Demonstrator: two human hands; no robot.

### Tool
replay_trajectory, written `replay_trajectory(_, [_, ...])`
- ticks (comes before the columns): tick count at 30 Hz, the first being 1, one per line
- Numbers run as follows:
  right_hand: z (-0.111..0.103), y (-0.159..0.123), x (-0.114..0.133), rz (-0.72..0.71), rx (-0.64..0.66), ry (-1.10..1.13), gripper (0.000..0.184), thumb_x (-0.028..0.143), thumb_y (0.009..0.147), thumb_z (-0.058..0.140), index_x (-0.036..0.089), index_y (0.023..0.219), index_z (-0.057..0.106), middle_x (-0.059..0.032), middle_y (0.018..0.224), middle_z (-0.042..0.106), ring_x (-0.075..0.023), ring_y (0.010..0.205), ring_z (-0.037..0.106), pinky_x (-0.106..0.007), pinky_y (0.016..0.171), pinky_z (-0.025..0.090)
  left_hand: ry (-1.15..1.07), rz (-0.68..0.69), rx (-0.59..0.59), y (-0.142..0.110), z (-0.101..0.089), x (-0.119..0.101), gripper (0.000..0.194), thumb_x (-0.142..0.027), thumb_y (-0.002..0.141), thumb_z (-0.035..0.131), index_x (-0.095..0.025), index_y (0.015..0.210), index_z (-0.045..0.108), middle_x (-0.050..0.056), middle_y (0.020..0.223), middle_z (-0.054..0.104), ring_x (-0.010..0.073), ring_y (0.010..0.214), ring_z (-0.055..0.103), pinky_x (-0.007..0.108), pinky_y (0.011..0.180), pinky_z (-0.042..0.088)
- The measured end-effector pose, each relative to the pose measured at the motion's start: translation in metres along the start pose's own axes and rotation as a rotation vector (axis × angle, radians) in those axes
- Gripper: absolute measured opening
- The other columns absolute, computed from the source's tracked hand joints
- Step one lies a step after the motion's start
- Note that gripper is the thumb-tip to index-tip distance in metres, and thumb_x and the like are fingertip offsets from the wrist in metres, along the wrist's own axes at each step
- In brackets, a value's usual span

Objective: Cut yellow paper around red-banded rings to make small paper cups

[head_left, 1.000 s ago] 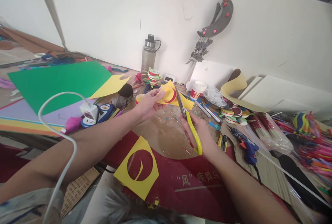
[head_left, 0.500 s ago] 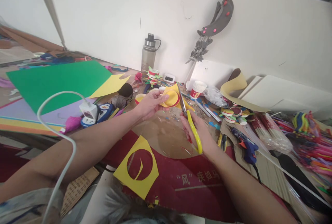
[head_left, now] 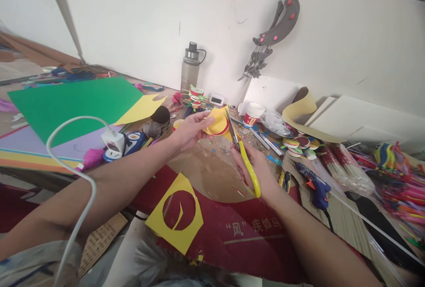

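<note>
My left hand (head_left: 194, 130) pinches a piece of yellow paper (head_left: 218, 123) with a round, red-edged shape at its middle. Yellow-handled scissors (head_left: 246, 163) are in my right hand (head_left: 254, 167), its fingers wrapped round the grips. Their blades point up and away, against the right side of the paper; whether they are fully closed I cannot make out. Nearer to me lies a yellow sheet with a round hole (head_left: 195, 229), a thin sliver of paper across the opening. It rests on a dark red board (head_left: 239, 251) with printed characters.
A water bottle (head_left: 190, 70), small timer (head_left: 217, 99) and paper cup (head_left: 254, 114) stand at the back. At right lie a glue gun (head_left: 315, 187), utility knife (head_left: 284, 181) and black phone (head_left: 385, 229). A white cable (head_left: 94, 189) crosses my left arm; green paper (head_left: 79, 103) lies at left.
The yellow paper has turned slightly in my left hand, and the fingers have shifted a little. The scissors have barely moved along its right side.
</note>
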State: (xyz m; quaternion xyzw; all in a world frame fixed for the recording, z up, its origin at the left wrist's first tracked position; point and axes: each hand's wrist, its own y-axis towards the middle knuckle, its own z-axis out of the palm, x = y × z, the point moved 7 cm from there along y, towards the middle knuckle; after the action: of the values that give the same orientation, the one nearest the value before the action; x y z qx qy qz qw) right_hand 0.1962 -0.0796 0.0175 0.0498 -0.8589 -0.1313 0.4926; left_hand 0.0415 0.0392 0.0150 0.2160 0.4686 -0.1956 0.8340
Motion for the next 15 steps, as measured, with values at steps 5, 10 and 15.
replay_trajectory(5, [0.0009,-0.0012,-0.0047,0.036,-0.008,-0.009,0.041,0.063,0.094,0.061,0.022,0.095,0.065,0.0057,0.054,0.048,-0.0144,0.046,0.046,-0.027,0.046,0.040,-0.028,-0.004,-0.055,0.0002,-0.0049,0.0004,0.050,-0.034,0.069,0.098,-0.014,0.108,0.075,0.004,0.092,0.076,0.0120,0.069,0.070,0.023,0.055,0.058])
replay_trajectory(10, [0.0002,-0.0014,-0.0050,0.037,-0.011,0.002,0.045,0.066,0.093,0.061,0.022,0.100,0.066,0.0062,0.054,0.047,-0.0146,0.046,0.047,-0.027,0.045,0.040,-0.047,-0.014,-0.063,-0.0002,-0.0042,0.0005,0.056,-0.027,0.064,0.101,-0.013,0.109,0.070,0.004,0.092,0.076,0.0123,0.069,0.070,0.023,0.055,0.057])
replay_trajectory(15, [-0.0020,-0.0020,-0.0030,0.005,-0.041,-0.052,0.048,0.071,0.095,0.057,0.023,0.091,0.063,0.0048,0.055,0.049,-0.0148,0.047,0.047,-0.027,0.045,0.039,-0.084,0.007,-0.110,0.0016,-0.0094,-0.0017,0.058,-0.019,0.062,0.100,-0.014,0.108,0.066,0.004,0.094,0.076,0.0117,0.070,0.071,0.022,0.058,0.057])
